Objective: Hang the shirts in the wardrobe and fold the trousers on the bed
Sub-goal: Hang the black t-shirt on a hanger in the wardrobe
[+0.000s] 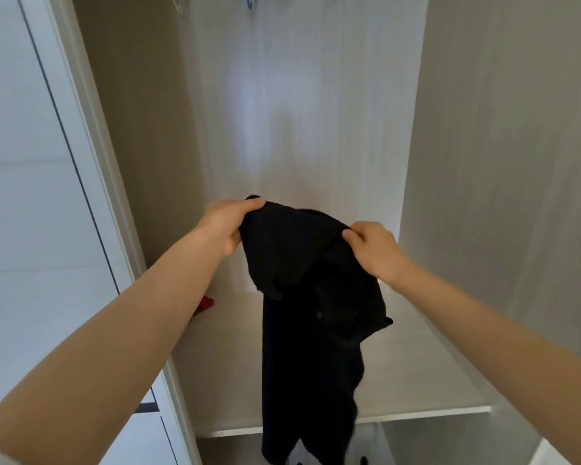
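A black garment hangs down in front of the open wardrobe. My left hand grips its upper left edge, fingers curled over the cloth. At the garment's upper right, my right hand pinches the fabric. The garment's lower end dangles past the wardrobe shelf. I cannot tell whether it is a shirt or trousers.
A red item lies on the shelf at the left, partly hidden by my left forearm. Hangers, one pale and one blue, show at the top edge. A white sliding door stands at the left.
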`<state>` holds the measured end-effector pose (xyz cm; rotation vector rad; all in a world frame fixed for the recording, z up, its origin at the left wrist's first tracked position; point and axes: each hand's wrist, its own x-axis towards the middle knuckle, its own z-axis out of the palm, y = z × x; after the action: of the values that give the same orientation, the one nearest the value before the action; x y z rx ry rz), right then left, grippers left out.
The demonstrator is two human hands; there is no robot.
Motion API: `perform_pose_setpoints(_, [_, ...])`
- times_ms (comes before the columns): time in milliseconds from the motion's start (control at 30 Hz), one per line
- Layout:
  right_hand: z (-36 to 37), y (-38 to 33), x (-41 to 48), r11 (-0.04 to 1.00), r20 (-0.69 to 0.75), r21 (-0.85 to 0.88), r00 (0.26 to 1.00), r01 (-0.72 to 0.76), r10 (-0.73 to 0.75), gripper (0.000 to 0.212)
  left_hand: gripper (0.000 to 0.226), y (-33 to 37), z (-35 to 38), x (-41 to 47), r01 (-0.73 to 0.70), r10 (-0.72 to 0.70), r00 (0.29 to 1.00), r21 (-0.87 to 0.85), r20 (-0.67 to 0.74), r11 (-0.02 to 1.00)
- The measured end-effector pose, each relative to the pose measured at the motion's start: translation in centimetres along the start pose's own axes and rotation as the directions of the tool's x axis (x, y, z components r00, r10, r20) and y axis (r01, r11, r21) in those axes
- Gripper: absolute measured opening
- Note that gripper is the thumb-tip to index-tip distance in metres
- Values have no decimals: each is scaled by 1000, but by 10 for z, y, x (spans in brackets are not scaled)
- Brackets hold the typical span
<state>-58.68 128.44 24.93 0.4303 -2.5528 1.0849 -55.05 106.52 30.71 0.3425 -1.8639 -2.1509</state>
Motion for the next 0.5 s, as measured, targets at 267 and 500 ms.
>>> perform_pose_setpoints(267, [-34, -1, 25, 971, -22, 220, 995, -92, 99, 33, 9, 13, 5, 11, -46, 47, 997, 16, -59, 999])
perform_pose_setpoints(500, [-12, -23, -5, 972, 259, 235, 964, -5, -58, 28, 21, 19, 38, 18, -156, 154, 987, -61, -38, 986])
